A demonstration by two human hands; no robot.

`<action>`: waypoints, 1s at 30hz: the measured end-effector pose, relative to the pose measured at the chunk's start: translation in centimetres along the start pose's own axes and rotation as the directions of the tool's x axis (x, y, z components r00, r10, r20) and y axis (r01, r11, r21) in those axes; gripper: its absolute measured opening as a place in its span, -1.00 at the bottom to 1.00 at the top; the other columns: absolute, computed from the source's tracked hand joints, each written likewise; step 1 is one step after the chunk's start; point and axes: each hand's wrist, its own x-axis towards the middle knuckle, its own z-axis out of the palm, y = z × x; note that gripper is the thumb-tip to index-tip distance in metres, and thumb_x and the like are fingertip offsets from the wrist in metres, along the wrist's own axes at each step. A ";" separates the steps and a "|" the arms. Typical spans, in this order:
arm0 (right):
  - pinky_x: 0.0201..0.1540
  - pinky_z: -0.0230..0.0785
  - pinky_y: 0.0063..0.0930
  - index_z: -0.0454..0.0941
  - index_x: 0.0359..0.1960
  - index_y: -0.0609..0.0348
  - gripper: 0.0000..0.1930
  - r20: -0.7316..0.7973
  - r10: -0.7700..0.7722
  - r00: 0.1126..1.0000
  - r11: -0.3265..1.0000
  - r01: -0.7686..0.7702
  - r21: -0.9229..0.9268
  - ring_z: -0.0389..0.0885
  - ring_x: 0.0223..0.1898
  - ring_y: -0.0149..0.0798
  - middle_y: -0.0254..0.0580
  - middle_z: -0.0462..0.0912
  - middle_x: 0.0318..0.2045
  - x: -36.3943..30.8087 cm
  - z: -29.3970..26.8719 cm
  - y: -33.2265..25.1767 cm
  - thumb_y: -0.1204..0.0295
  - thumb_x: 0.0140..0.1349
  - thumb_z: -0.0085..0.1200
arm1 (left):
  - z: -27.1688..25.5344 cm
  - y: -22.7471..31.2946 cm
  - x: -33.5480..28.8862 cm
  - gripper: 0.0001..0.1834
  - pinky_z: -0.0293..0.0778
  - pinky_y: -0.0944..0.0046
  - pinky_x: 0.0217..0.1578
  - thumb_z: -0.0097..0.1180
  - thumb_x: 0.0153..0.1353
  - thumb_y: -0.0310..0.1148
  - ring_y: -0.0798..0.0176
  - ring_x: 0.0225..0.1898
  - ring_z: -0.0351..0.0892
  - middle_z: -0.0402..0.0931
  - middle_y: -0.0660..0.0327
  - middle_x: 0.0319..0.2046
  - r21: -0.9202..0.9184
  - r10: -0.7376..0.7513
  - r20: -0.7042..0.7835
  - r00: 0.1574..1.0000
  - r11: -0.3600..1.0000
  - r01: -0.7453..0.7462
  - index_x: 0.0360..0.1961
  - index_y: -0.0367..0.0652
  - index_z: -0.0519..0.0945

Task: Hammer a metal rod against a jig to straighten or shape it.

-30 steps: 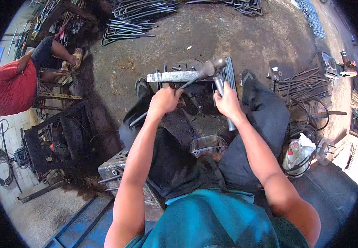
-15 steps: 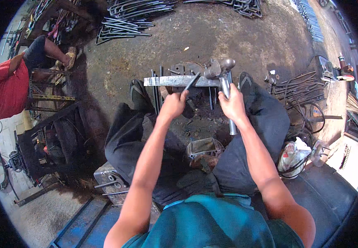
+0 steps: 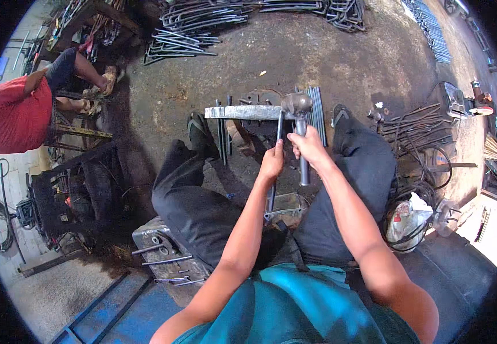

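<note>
My left hand (image 3: 271,164) is closed around a thin dark metal rod (image 3: 279,131), which points away from me. The rod's far end reaches the right part of a battered, flat metal anvil bar (image 3: 237,112). My right hand (image 3: 310,147) grips the metal handle of a hammer (image 3: 303,171). The hammer's rounded head is over the bar's right end, beside the rod's tip; whether it touches the rod cannot be made out. Both hands are close together, between my knees.
Straight rods (image 3: 317,112) lie right of the anvil bar, others (image 3: 222,140) to its left. Bent rods (image 3: 205,16) are piled on the far floor. A metal block (image 3: 174,261) holding short rods stands by my left thigh. Cables (image 3: 432,166) lie right. A person in red (image 3: 19,114) sits left.
My left hand has moved right and nearer to me, swinging the rod from a slant to nearly straight ahead. The hammer has shifted slightly left, its head now over the bar's right end.
</note>
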 end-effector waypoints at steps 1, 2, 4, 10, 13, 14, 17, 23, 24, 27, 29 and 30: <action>-0.76 0.20 -0.50 0.38 -0.45 0.16 -0.86 -0.003 -0.027 1.000 1.000 0.027 0.000 0.38 -0.75 -0.46 -0.37 0.39 -0.69 -0.2 0.1 -0.1 0.53 0.20 0.11 | 0.0 0.3 -0.2 -0.35 0.15 0.26 -0.64 -0.27 0.41 0.20 0.39 -0.68 0.23 0.27 0.36 -0.71 -0.064 -0.038 0.016 0.999 0.997 0.039 -0.63 -0.09 0.42; -0.77 0.19 -0.49 0.37 -0.47 0.15 -0.84 -0.026 -0.029 0.999 1.000 0.029 0.011 0.36 -0.77 -0.46 -0.39 0.38 -0.71 -0.3 0.3 -0.3 0.52 0.19 0.12 | -0.1 0.7 -0.4 -0.35 0.15 0.26 -0.64 -0.27 0.41 0.20 0.39 -0.68 0.23 0.27 0.36 -0.71 -0.059 -0.027 0.012 1.000 0.998 0.028 -0.63 -0.09 0.42; -0.79 0.15 -0.49 0.35 -0.50 0.12 -0.81 -0.065 -0.012 0.998 0.999 0.015 0.043 0.30 -0.82 -0.47 -0.43 0.34 -0.75 -1.0 0.3 -1.2 0.51 0.19 0.14 | -0.3 1.6 -1.0 -0.34 0.05 0.30 -0.69 -0.29 0.36 0.30 0.42 -0.73 0.14 0.21 0.40 -0.72 -0.167 -0.261 0.127 0.957 0.946 0.280 -0.65 -0.01 0.34; -0.76 0.11 -0.51 0.35 -0.57 0.08 -0.75 -0.076 -0.366 0.927 0.921 0.350 -0.169 0.29 -0.80 -0.53 -0.48 0.34 -0.76 -3.0 0.0 -5.2 0.46 0.21 0.16 | -0.7 3.1 -1.8 -0.34 -0.04 0.34 -0.72 -0.32 0.33 0.36 0.43 -0.77 0.03 0.11 0.43 -0.74 -0.297 -0.265 0.247 0.932 0.895 0.333 -0.68 0.07 0.20; -0.59 0.19 -0.51 0.44 -0.54 0.15 -0.78 -0.089 -0.614 0.784 0.782 0.589 -0.204 0.38 -0.66 -0.52 -0.44 0.47 -0.66 -2.7 0.3 -5.6 0.42 0.21 0.20 | -0.3 2.8 -1.7 -0.34 -0.08 0.33 -0.74 -0.33 0.33 0.35 0.43 -0.78 0.00 0.08 0.43 -0.75 -0.336 -0.261 0.214 0.941 0.885 0.322 -0.69 0.08 0.17; -0.48 0.30 -0.45 0.51 -0.44 0.23 -0.83 -0.094 -0.643 0.760 0.750 0.602 -0.273 0.48 -0.57 -0.45 -0.36 0.55 -0.60 -2.4 0.5 -5.4 0.41 0.20 0.20 | 0.0 2.8 -1.7 -0.34 -0.09 0.32 -0.75 -0.33 0.34 0.34 0.42 -0.79 0.00 0.06 0.43 -0.77 -0.328 -0.282 0.166 0.945 0.888 0.323 -0.71 0.08 0.17; -0.30 0.45 -0.32 0.59 -0.25 0.32 -0.77 -0.129 -0.381 0.915 0.854 0.295 -0.429 0.68 -0.38 -0.22 -0.10 0.70 -0.45 -1.2 0.8 -3.7 0.39 0.17 0.20 | 0.1 2.7 -1.5 -0.33 -0.03 0.29 -0.74 -0.33 0.35 0.32 0.40 -0.79 0.05 0.07 0.42 -0.78 -0.270 -0.243 0.142 0.960 0.923 0.274 -0.71 0.05 0.22; -0.29 0.43 -0.17 0.59 -0.31 0.28 -0.74 -0.137 -0.267 0.954 0.743 0.114 -0.659 0.63 -0.39 0.04 0.08 0.62 -0.50 0.0 -0.4 -0.5 0.35 0.07 0.26 | 0.2 2.4 -0.7 -0.27 0.10 0.21 -0.69 -0.36 0.37 0.30 0.34 -0.75 0.20 0.24 0.35 -0.78 -0.147 -0.233 -0.047 0.971 0.963 0.224 -0.73 -0.04 0.35; -0.37 0.40 -0.18 0.58 -0.36 0.29 -0.75 -0.182 -0.302 0.936 0.733 0.106 -0.672 0.61 -0.50 -0.07 0.01 0.60 -0.58 0.0 -0.5 -0.4 0.35 0.05 0.28 | 0.3 2.4 -0.2 -0.23 0.16 0.18 -0.66 -0.35 0.38 0.29 0.31 -0.74 0.24 0.29 0.31 -0.77 -0.196 -0.295 -0.002 0.956 0.937 0.289 -0.75 -0.10 0.39; -0.36 0.40 -0.22 0.58 -0.34 0.28 -0.75 -0.186 -0.401 0.897 0.717 0.180 -0.674 0.59 -0.51 -0.15 -0.04 0.60 -0.58 -0.4 -0.7 -1.2 0.36 0.05 0.28 | 1.6 2.4 0.4 -0.19 0.27 0.12 -0.58 -0.33 0.37 0.28 0.20 -0.68 0.37 0.38 0.19 -0.73 -0.035 -0.177 -0.118 0.977 0.984 0.174 -0.71 -0.23 0.47; -0.35 0.40 -0.27 0.60 -0.32 0.27 -0.75 -0.144 -0.413 0.899 0.704 0.215 -0.677 0.57 -0.50 -0.27 -0.08 0.62 -0.56 -0.9 -0.7 -2.5 0.36 0.05 0.29 | 2.3 2.3 0.1 -0.16 0.37 0.06 -0.51 -0.31 0.37 0.27 0.09 -0.63 0.50 0.48 0.08 -0.69 0.041 -0.125 -0.178 0.976 0.990 0.135 -0.66 -0.32 0.54; -0.34 0.40 -0.31 0.60 -0.31 0.28 -0.76 -0.136 -0.447 0.884 0.733 0.275 -0.622 0.56 -0.49 -0.31 -0.10 0.63 -0.54 -1.4 -0.7 -3.0 0.38 0.06 0.28 | 2.6 2.2 -0.4 -0.19 0.40 0.00 -0.27 -0.32 0.36 0.27 -0.11 -0.34 0.53 0.52 -0.15 -0.51 0.079 -0.111 -0.177 0.978 0.989 0.126 -0.45 -0.35 0.60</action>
